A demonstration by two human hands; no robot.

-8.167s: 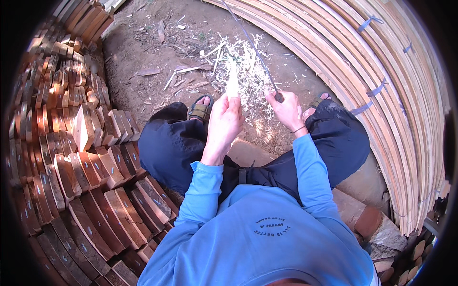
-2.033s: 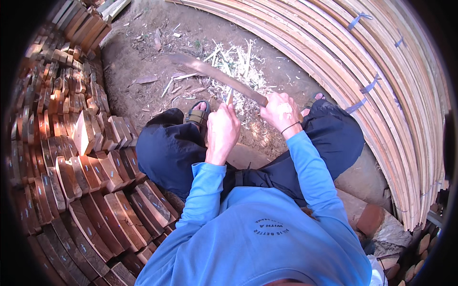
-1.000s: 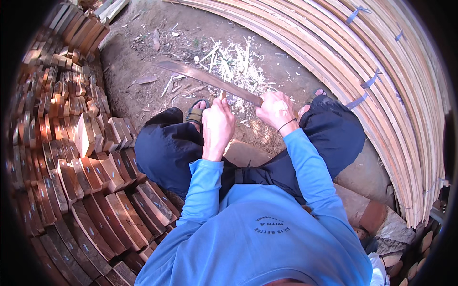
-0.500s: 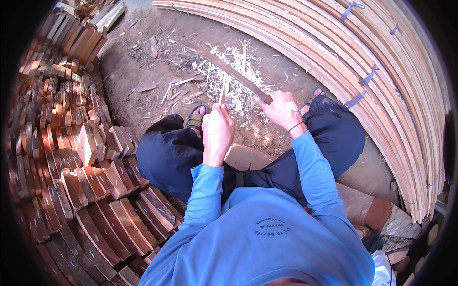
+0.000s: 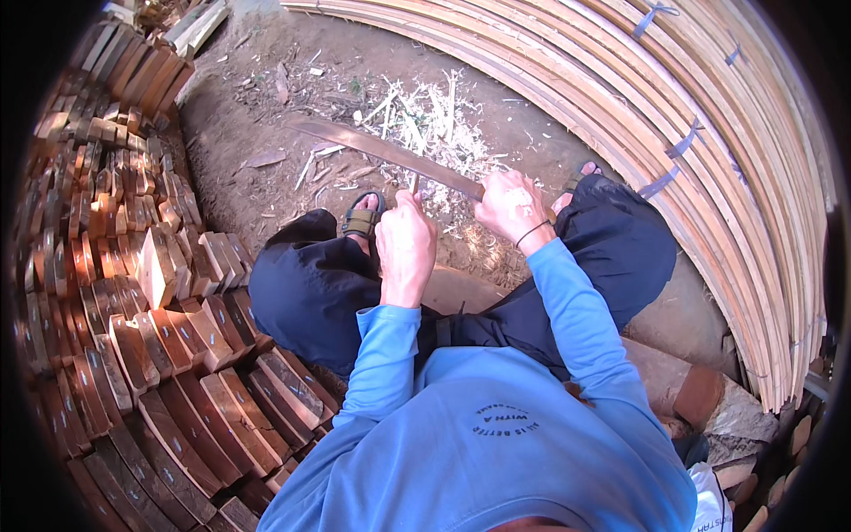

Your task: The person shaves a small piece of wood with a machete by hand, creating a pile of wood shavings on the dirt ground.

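Note:
My right hand (image 5: 512,206) is closed around the handle of a machete. The machete's long brown blade (image 5: 390,152) reaches away to the upper left, over the ground between my feet. In my left hand (image 5: 405,238), a thin wooden stick (image 5: 414,183) is gripped with its tip pointing up and away from me. The blade passes just beyond my left fist and covers the upper part of the stick; whether the two touch I cannot tell. Beneath the blade lies a scatter of pale wood shavings (image 5: 441,124) and slivers on the bare earth.
Tight rows of short wooden boards (image 5: 191,426) are stacked along my left. Long thin planks (image 5: 567,71), tied with blue strips, curve across the far side and right. My sandalled feet stand apart on the dirt. A white bag (image 5: 709,496) sits behind me at the lower right.
The machete has swung to the left and flatter, its blade now crossing the stick's upper part. My right hand has shifted slightly nearer and lower; my left hand has barely moved.

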